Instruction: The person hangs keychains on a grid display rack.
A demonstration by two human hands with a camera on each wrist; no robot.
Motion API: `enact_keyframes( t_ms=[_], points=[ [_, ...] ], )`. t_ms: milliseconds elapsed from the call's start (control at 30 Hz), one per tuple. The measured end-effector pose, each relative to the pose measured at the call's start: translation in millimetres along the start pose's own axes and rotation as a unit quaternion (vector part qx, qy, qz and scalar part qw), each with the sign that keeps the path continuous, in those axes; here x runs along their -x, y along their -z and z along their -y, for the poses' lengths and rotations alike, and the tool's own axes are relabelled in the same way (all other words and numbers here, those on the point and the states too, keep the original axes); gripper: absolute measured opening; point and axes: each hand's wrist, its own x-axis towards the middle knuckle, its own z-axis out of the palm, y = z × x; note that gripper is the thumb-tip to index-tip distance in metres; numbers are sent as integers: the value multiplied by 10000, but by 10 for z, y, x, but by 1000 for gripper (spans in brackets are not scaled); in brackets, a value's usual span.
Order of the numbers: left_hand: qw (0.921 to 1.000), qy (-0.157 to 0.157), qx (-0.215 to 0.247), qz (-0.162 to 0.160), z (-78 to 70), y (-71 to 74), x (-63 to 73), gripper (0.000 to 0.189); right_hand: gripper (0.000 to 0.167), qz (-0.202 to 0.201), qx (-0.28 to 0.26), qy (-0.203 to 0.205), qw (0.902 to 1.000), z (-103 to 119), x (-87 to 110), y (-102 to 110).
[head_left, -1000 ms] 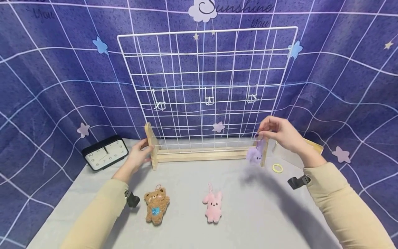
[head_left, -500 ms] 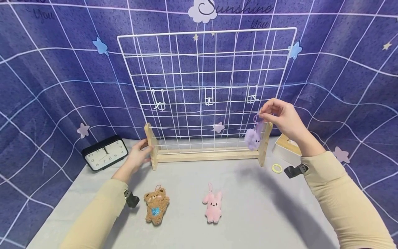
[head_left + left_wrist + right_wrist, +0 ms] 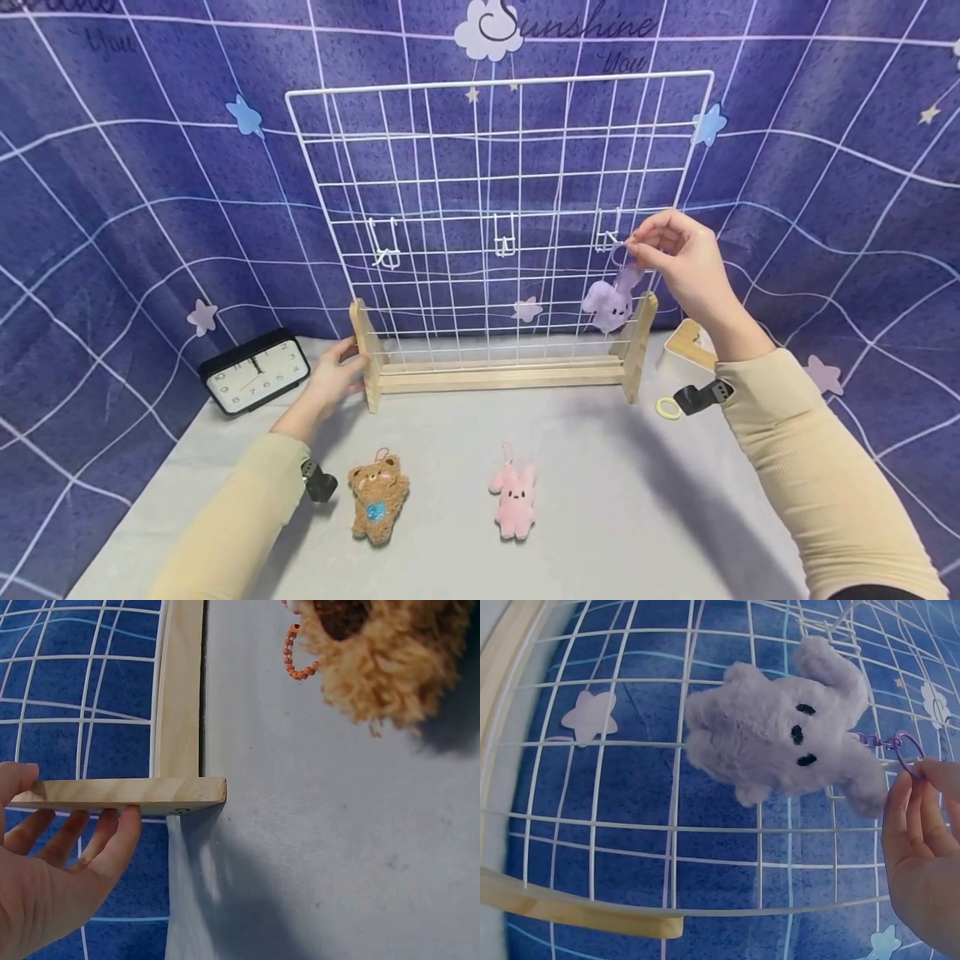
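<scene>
Head view: the right arm reaches up from the lower right; its wrist partly hides a box (image 3: 686, 343). The right hand (image 3: 684, 250) dangles a purple plush bunny (image 3: 609, 307) before a white wire grid (image 3: 498, 179); loop-to-hook contact is unclear.

Left wrist view: the left hand (image 3: 56, 889), cropped, grips a wooden upright (image 3: 127, 793), thumb opposite fingers. A brown bear (image 3: 397, 660) is cut off.

Right wrist view: thumb and fingertips, partly cropped, pinch the bunny's purple loop (image 3: 901, 756).
</scene>
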Motion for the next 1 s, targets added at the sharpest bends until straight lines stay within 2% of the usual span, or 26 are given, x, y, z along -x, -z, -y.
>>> enact_keyframes(
  t_ms=[467,567,733,833,900,1000],
  points=[
    [10000,60,51,17,-12,2,-5,67,10,-95,-360,-36,9993,-26,-52,-56],
    [9998,128,117,33,-71,-12,31,67,9,-74,-422,-74,9991,-55,-52,-47],
    [9996,192,178,80,-253,-54,161,66,11,-52,-529,-129,9985,-114,-58,-36],
    [9998,160,121,97,-285,-57,191,65,13,-107,-497,-168,9986,-142,-79,-43],
    [9998,152,108,97,-265,-50,174,65,13,-152,-441,-210,9987,-156,-94,-49],
    [9999,124,83,71,-142,-17,85,67,13,-216,-275,-272,9990,-171,-118,-52]
  ],
)
